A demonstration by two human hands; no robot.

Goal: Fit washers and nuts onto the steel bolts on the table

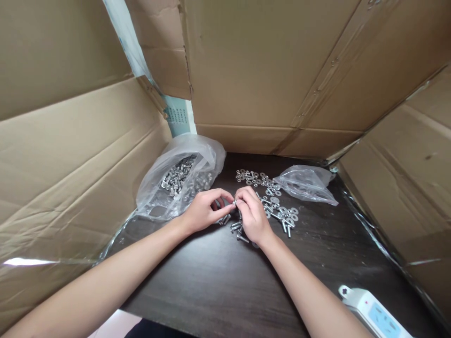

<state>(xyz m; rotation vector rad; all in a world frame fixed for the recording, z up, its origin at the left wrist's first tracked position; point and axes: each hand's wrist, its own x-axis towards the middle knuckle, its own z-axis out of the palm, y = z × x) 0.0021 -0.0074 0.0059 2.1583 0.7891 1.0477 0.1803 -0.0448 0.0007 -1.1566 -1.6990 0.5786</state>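
Observation:
My left hand [206, 209] and my right hand [254, 218] meet over the dark table, thumbs and index fingers pinched together. At their fingertips is a small shiny metal fastener [234, 202], mostly covered by the fingers, so its exact kind is unclear. Several bolts [237, 227] lie on the table just below the hands. To the right of my right hand is a loose spread of bolts, nuts and flat washers [275, 202]. A clear plastic bag [151, 192] full of small metal fasteners [178, 178] stands open beyond my left hand.
A crumpled clear plastic bag [306, 180] lies at the back right of the table [211, 281]. Cardboard walls [268, 70] enclose the back and both sides. A white power strip [375, 312] lies at the near right.

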